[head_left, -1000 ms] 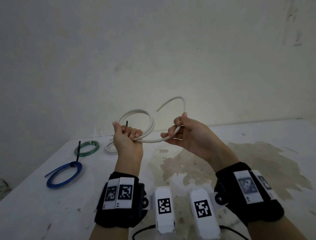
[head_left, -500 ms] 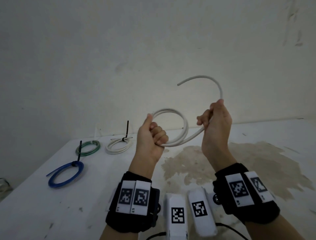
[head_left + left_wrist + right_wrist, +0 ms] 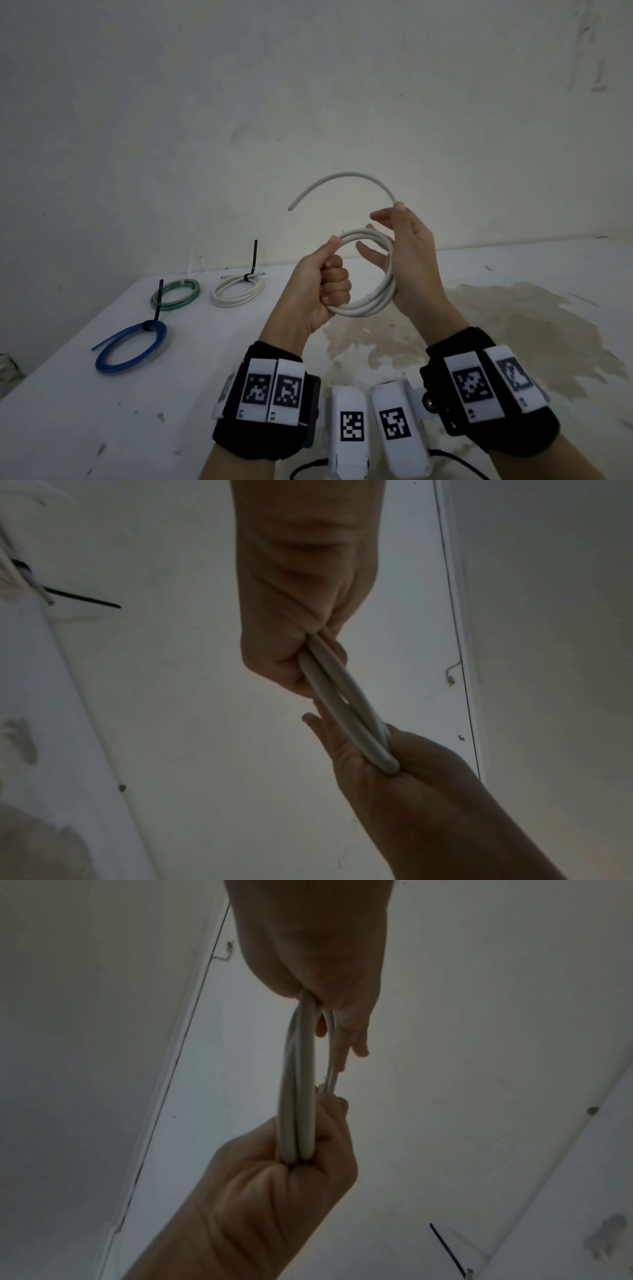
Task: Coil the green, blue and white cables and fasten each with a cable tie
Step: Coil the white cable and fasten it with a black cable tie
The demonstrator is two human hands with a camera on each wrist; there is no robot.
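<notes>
Blue cable (image 3: 132, 346), coiled into a ring and closed with a black tie, lies on the left part of the white table (image 3: 85, 428). Just behind it lies the green cable (image 3: 175, 294), also coiled, and to the right of that a white coil (image 3: 237, 291) with a black cable tie (image 3: 254, 255) standing up from it. Near the middle, above the table, both hands hold a second white cable (image 3: 371, 301), which makes several loops. The left hand (image 3: 323, 286) is a fist closed around the left side of the loops, with the thumb on top. The right hand (image 3: 409, 260) holds the right side of the loops against its palm, fingers mostly straight, and its thumb and forefinger pinch the free end, which curves up and to the left. Both wrists wear black bands with printed markers (image 3: 270, 390).
</notes>
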